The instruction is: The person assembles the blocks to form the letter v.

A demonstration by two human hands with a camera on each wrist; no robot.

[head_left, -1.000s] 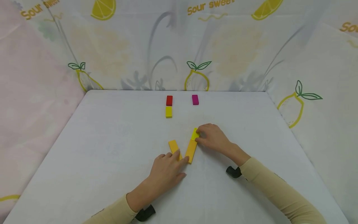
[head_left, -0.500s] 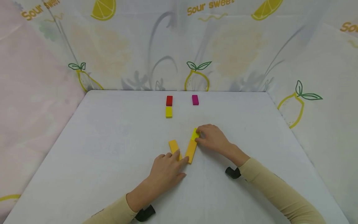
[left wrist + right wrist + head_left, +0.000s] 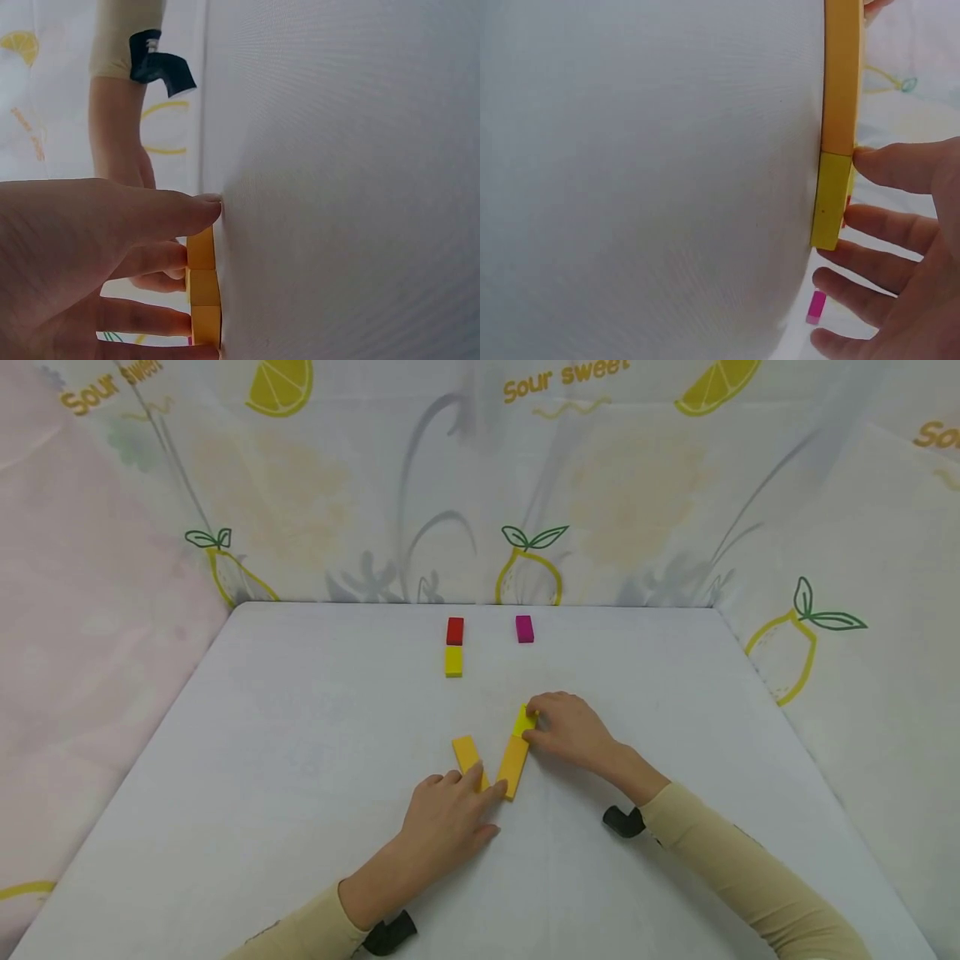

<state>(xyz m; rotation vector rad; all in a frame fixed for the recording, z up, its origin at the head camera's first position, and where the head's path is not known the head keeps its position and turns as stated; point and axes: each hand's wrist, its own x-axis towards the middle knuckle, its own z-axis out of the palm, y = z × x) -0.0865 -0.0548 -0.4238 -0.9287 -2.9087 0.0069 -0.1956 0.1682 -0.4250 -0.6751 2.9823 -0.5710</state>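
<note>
Pinching a short, bright-yellow rectangular block (image 3: 521, 723), of a material impossible to tell, in the right hand (image 3: 573, 727), between a thumb near its close end and fingers toward its far end. Touching end to end with a long orange rectangular block (image 3: 513, 760), both flat on the white table (image 3: 300, 760) and slanting rightward at the far end. Reaching in with the left hand (image 3: 442, 822), fingers extended and spread apart, thumb clear of the blocks: touching the close end of the long orange block with the index fingertip, and resting the middle finger on a second orange rectangular block (image 3: 466, 750). Making a rough V of the two orange blocks, narrowing toward the person, partly covered by fingers at the point; impossible to tell whether touching there. Showing farther back, well apart from both hands, a red rectangular block (image 3: 455, 631) end to end with another yellow block (image 3: 453, 662), and a magenta rectangular block (image 3: 525, 629) off to the right. Wearing beige fabric sleeves (image 3: 735, 860) on both arms. Backed by white cloth (image 3: 637, 485) printed with lemons.
</note>
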